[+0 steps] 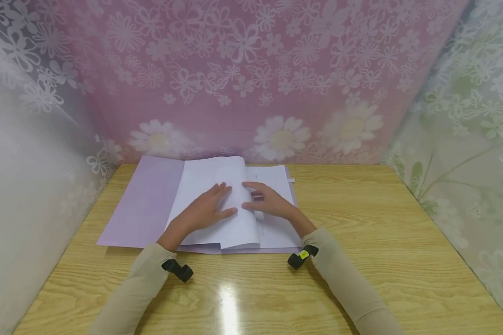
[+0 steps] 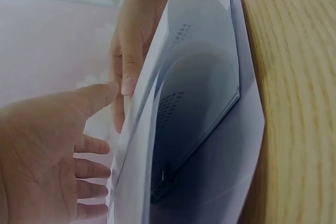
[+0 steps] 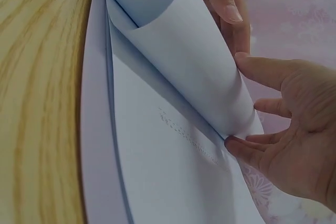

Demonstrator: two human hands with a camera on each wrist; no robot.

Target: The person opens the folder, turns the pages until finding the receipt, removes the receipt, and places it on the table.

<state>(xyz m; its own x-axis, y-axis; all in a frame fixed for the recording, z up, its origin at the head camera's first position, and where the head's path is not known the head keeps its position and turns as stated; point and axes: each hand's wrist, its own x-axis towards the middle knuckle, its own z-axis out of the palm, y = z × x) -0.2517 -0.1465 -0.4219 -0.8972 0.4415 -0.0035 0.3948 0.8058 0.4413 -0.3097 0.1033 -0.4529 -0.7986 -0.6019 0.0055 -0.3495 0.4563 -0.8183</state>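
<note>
A lilac folder (image 1: 146,204) lies spread on the table, with white paper sheets (image 1: 211,170) inside it. Several of these sheets bow over in a loose curve near the middle; rows of small print show on the page (image 3: 136,124) to the right. My left hand (image 1: 203,209) is laid over the left part of the sheets, fingers and thumb extended. Against the curved sheets, from the right, my right hand (image 1: 270,200) touches with fingertips and thumb, its fingers lightly bent. The left wrist view shows a dark metal clip (image 2: 164,182) deep between the sheets.
The wooden table (image 1: 381,232) extends right of the folder and in front of it. Flower-patterned cloth (image 1: 251,83) hangs behind, with more cloth at both sides. A small white tab (image 1: 291,180) sticks out from the folder's right edge.
</note>
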